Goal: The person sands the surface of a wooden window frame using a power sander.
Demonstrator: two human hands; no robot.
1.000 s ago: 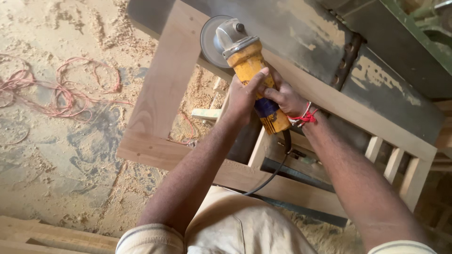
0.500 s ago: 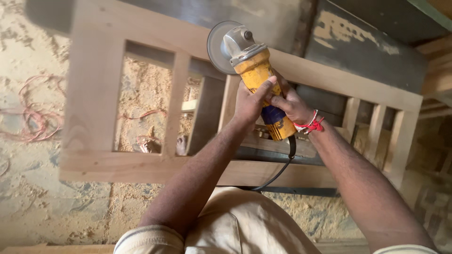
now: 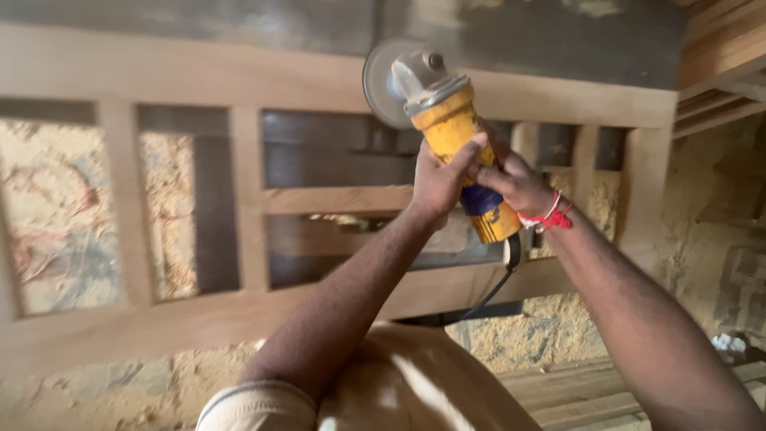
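We note both hands, left hand (image 3: 437, 185) and right hand (image 3: 517, 185), clamped around the yellow angle grinder (image 3: 451, 128), its disc (image 3: 381, 80) at the wooden frame's (image 3: 199, 76) far rail.

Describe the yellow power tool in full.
The angle grinder has a worn yellow body with a blue band low on the grip, a grey metal head and a round grey disc at its far end. It points away from the person, tilted a little left, its disc at the top rail of the wooden frame. The left hand and right hand both wrap the body. A black cord trails from its base.
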